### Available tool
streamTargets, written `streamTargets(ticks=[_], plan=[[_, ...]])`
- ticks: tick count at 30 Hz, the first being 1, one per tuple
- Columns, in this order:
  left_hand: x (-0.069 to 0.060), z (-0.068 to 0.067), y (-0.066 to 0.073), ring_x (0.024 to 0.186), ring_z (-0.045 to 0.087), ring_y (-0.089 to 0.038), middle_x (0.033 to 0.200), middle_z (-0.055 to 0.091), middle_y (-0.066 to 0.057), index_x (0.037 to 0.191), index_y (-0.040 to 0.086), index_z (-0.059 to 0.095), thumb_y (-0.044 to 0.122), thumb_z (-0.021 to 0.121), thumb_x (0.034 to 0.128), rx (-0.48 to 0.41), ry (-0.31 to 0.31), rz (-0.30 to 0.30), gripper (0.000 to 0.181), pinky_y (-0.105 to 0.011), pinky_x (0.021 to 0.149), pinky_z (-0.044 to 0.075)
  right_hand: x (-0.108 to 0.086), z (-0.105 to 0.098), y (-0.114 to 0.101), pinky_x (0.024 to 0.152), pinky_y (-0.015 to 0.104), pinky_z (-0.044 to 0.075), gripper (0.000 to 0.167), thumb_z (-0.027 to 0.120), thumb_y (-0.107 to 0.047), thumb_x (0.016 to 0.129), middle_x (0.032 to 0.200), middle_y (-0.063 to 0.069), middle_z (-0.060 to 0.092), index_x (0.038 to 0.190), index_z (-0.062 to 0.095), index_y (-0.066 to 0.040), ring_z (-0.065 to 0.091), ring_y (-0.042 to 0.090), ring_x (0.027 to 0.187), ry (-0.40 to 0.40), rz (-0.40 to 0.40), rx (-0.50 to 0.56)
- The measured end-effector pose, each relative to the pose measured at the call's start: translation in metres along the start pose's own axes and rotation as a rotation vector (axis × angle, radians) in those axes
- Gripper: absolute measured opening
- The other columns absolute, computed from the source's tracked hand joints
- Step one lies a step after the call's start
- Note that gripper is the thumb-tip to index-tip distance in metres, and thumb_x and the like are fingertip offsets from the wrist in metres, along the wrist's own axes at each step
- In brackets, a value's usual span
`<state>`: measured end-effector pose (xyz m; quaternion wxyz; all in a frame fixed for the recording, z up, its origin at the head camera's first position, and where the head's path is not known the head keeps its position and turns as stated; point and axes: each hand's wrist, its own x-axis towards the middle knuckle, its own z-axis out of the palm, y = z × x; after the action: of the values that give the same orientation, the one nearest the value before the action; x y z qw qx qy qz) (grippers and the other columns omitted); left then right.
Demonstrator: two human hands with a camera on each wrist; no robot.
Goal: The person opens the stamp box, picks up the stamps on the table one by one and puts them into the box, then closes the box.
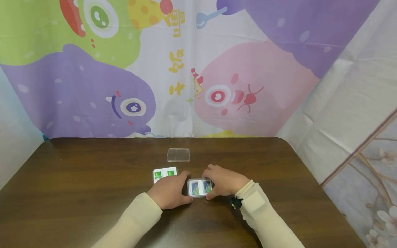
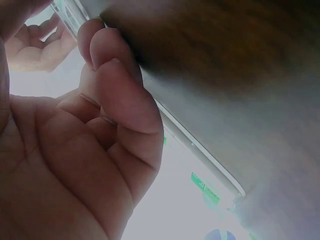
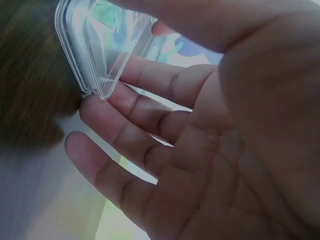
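Note:
A clear plastic case (image 1: pixel 200 188) with two blue-and-green pictures inside lies flat on the table between both hands. The right hand (image 1: pixel 227 181) holds its right end, thumb at the near edge and forefinger at the far edge. In the right wrist view the fingers reach under the case's clear corner (image 3: pixel 102 87), with the lower fingers spread. The left hand (image 1: pixel 170 191) holds the left end, thumb at the near corner. Its other fingers (image 2: pixel 125 95) are curled in the left wrist view. Partly behind this hand lies a white card-like piece (image 1: pixel 164 171) with two green pictures.
A flat clear plastic lid-like piece (image 1: pixel 178 155) lies farther back on the brown wooden table (image 1: pixel 77 193). A printed cartoon curtain (image 1: pixel 173 113) hangs behind the back edge. Light fabric (image 1: pixel 328 113) hangs along the right side. A small black object (image 1: pixel 235 203) sits at the right cuff.

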<state>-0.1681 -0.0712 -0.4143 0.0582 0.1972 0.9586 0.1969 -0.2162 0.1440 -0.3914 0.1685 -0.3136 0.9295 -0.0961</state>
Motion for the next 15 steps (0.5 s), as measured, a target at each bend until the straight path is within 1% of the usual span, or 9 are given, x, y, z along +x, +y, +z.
streamTargets(ticks=[8,11,15], plan=[[-0.0004,-0.0016,-0.0001,0.082,0.066,-0.020,0.106,0.072,-0.011,0.144,0.002,0.048,0.039,0.086,0.0805,0.003,-0.005,-0.008,0.083,-0.044,0.077,0.054,-0.0013,-0.0026,0.0025,0.085,0.034,0.049,0.050,0.091,-0.028,0.080,0.108,-0.004,0.055,0.121,0.067,-0.012,0.051,0.013,0.095,-0.007,0.025,0.007],[-0.0009,-0.0026,0.0003,0.090,0.070,-0.024,0.112,0.072,-0.014,0.146,0.001,0.046,0.039,0.086,0.0809,0.002,-0.012,-0.017,0.085,-0.045,0.082,0.055,-0.0030,-0.0039,0.0047,0.086,0.035,0.050,0.051,0.090,-0.028,0.081,0.108,-0.003,0.056,0.122,0.067,-0.011,0.051,0.014,0.096,0.002,0.041,-0.006],[-0.0014,-0.0034,0.0011,0.101,0.072,-0.030,0.119,0.072,-0.017,0.147,-0.001,0.046,0.040,0.086,0.0812,0.001,-0.018,-0.023,0.087,-0.047,0.089,0.055,-0.0041,-0.0050,0.0081,0.089,0.038,0.050,0.055,0.090,-0.026,0.081,0.111,0.001,0.058,0.127,0.065,-0.007,0.053,0.017,0.098,0.040,0.058,-0.017]])
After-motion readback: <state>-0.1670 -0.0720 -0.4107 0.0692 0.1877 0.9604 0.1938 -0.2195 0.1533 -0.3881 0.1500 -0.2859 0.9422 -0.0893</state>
